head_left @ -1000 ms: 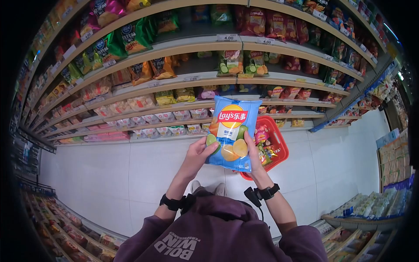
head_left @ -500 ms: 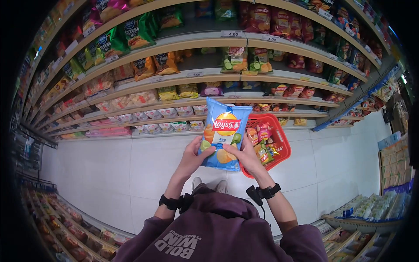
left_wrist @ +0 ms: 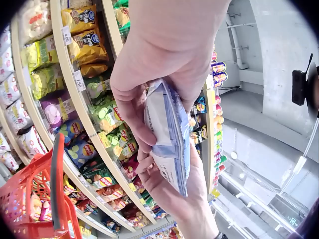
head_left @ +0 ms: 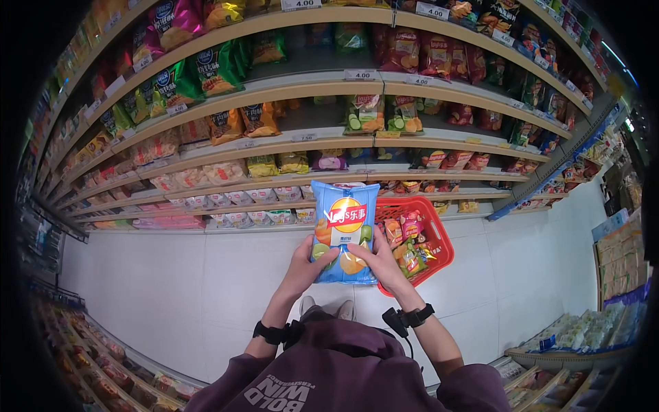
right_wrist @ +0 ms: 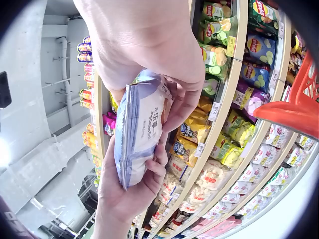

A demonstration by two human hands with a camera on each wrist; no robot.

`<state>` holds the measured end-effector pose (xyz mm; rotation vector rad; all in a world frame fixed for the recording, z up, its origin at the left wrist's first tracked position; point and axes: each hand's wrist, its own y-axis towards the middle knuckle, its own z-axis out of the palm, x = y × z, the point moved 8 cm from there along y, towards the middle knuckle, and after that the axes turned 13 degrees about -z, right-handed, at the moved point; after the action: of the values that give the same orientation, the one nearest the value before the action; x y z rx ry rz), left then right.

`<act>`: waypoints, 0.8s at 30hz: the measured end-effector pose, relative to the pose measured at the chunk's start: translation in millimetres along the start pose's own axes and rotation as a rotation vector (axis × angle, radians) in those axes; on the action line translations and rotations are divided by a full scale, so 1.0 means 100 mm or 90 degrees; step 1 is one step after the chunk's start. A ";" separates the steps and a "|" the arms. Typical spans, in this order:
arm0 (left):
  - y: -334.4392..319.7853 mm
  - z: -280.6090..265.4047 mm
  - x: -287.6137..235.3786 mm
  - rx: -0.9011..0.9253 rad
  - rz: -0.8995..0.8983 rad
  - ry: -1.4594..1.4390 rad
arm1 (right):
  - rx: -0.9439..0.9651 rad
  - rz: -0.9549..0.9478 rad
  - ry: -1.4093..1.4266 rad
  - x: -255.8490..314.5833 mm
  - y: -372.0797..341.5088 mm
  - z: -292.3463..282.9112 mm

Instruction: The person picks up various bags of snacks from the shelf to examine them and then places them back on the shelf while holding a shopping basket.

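Note:
A blue Lay's chip bag point(head_left: 345, 230) is held upright in front of the person's body, its printed front facing the head camera. My left hand point(head_left: 302, 266) grips its lower left side and my right hand point(head_left: 386, 262) its lower right side, both thumbs lying on the front. In the left wrist view the bag's edge point(left_wrist: 172, 134) shows between the two hands, with fingers curled behind it. The right wrist view shows the bag's white and blue back point(right_wrist: 144, 124) with fingers against it.
A red basket point(head_left: 445, 255) with several snack bags stands on the floor point(head_left: 151, 288) behind and right of the bag. Shelves point(head_left: 274, 147) of packaged snacks curve across the front. More stocked shelves point(head_left: 117, 357) stand at the lower left and lower right.
The right thumb has moved from the bag's side edge onto its front. The bag and both hands now sit slightly lower in the head view, and the bag is more upright than half a second ago.

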<state>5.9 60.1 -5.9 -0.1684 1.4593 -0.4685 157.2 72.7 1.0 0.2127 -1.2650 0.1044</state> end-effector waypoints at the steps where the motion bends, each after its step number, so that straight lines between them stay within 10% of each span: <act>1: 0.00 0.01 -0.01 -0.004 0.006 0.004 | 0.003 -0.007 -0.008 0.01 0.01 -0.01; 11: -0.68 0.08 -1.15 -0.323 0.612 0.481 | -0.059 -0.001 -0.067 -0.17 0.03 -0.23; 17: -1.87 0.46 -2.22 -0.038 1.042 0.315 | -0.045 -0.015 -0.053 -0.25 0.05 -0.27; 24: -2.56 0.79 -2.45 0.190 1.257 0.168 | -0.036 -0.023 -0.055 -0.23 0.04 -0.24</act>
<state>21.7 -84.4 326.9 1.5004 1.1349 0.9454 171.7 82.4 -27.0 0.1933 -1.3476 0.0286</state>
